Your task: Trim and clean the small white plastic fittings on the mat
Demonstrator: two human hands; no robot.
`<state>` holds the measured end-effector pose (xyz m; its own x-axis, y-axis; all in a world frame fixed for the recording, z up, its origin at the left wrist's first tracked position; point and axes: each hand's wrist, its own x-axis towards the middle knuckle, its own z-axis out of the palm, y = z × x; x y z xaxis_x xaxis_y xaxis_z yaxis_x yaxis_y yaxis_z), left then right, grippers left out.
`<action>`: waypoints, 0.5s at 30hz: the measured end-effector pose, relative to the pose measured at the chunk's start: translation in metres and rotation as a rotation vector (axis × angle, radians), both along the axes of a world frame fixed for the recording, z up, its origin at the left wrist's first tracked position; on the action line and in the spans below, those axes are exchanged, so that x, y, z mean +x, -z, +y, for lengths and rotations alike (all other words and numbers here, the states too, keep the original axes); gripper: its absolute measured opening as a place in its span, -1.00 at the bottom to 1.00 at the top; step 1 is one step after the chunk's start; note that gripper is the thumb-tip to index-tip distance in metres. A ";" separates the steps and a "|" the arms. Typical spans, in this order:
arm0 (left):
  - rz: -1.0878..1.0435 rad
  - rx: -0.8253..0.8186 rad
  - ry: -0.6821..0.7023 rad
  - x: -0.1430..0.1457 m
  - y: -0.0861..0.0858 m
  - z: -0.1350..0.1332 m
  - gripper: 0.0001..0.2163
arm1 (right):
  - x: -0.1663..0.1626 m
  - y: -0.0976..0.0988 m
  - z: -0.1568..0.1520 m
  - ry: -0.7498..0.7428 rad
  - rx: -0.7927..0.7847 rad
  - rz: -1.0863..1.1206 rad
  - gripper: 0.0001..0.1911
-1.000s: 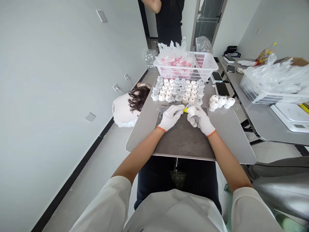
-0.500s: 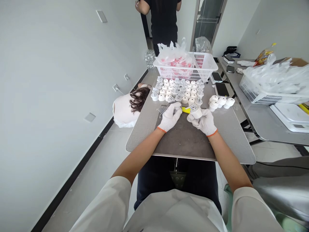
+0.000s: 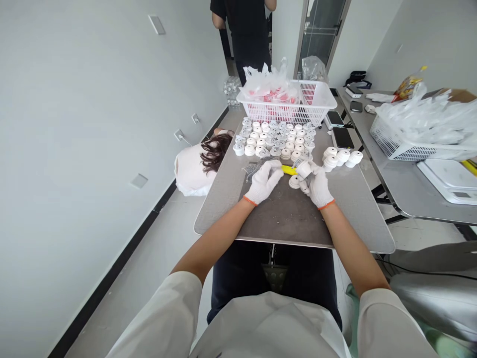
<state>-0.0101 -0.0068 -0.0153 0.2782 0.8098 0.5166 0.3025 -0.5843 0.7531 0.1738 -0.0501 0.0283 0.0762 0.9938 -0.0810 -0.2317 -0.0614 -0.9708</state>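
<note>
Both my hands wear white knit gloves with orange cuffs and work at the middle of a grey table (image 3: 346,219). My left hand (image 3: 263,181) is closed round the handle end of a yellow tool (image 3: 288,170) that points right. My right hand (image 3: 316,185) grips a small white round part (image 3: 304,170) against the tool's tip. Another white round part (image 3: 294,182) lies on the table just left of my right hand. Behind my hands stand several rows of white round parts (image 3: 276,140). A small group of white parts (image 3: 339,157) sits to the right.
A white basket (image 3: 320,102) with bagged red items stands at the table's far end, two phones (image 3: 342,137) beside it. A second table (image 3: 417,184) at right holds a basket of plastic bags (image 3: 395,141). One person (image 3: 201,161) crouches left of the table; another in black (image 3: 249,35) stands behind.
My right hand lifted a white part from the table and brought it up to the yellow tool's tip. The person in black behind the table stepped back and turned.
</note>
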 end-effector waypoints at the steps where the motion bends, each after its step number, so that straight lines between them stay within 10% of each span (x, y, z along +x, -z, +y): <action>1: 0.009 -0.017 0.034 0.001 -0.002 -0.002 -0.65 | 0.000 0.002 0.001 0.008 -0.017 -0.026 -0.50; 15: 0.055 -0.226 0.155 0.006 -0.013 -0.010 -0.52 | -0.004 0.015 -0.003 -0.030 -0.072 -0.483 -0.72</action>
